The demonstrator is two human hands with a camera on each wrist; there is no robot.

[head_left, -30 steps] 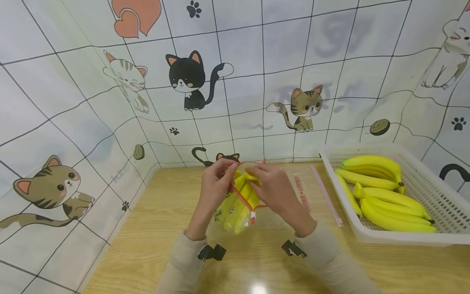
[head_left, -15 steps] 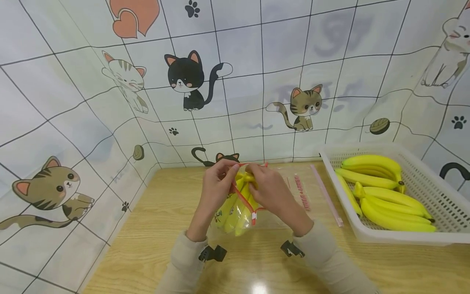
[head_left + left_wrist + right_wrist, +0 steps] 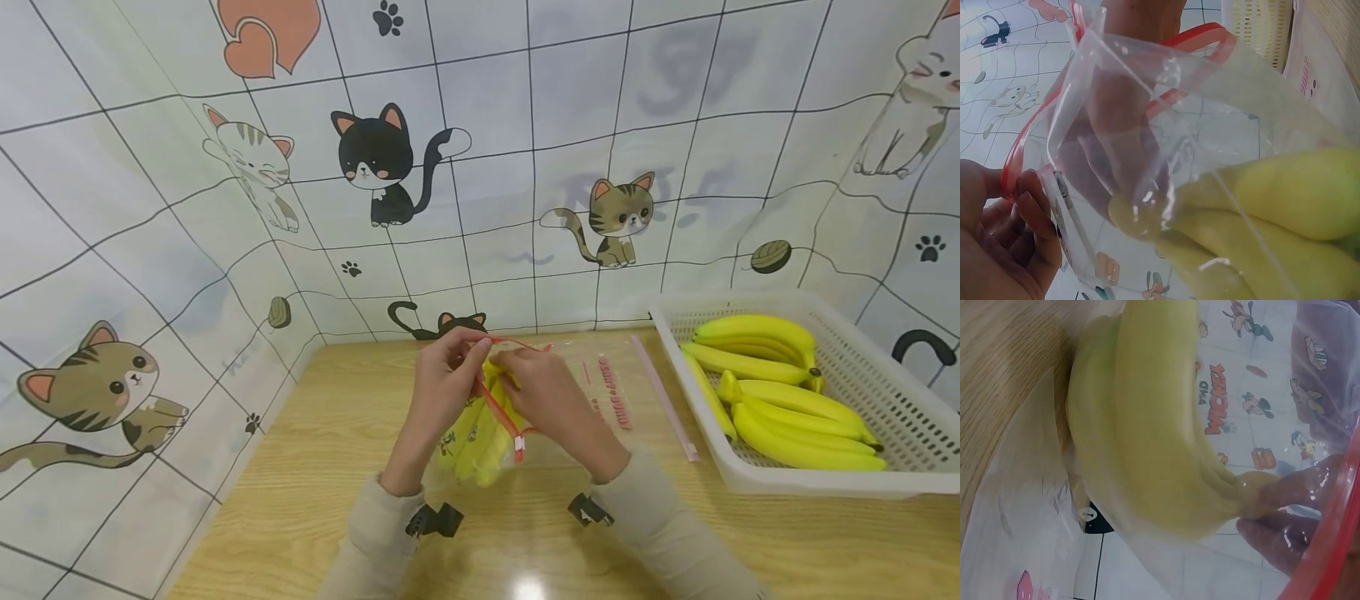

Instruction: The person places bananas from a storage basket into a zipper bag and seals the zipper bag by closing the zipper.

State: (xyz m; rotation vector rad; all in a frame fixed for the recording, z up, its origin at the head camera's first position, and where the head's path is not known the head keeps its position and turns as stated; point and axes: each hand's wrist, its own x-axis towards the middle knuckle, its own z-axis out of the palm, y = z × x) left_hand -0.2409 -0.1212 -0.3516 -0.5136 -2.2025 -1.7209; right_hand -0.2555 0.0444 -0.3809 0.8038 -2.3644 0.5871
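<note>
A clear zip bag with a red edge and a white slider is held up over the table, cartoon figures printed on its side. My left hand pinches the red rim on the left, thumb against curled fingers. Inside the bag hangs a bunch of yellow bananas, tips downward. My right hand reaches through the bag's mouth. In the right wrist view, its fingers pinch the bunch's stem through the opening. The left wrist view shows the bananas and the right hand behind the clear plastic.
Another clear bag with a pink zip strip lies flat on the wooden table, right of the hands. A white perforated basket with several bananas stands at the right. A cat-print sheet backs the table.
My right hand has sunk slightly and shifted left, still gripping the stem, and the bananas sit a little lower. My left hand stays at the bag's rim. The head view has shifted slightly.
</note>
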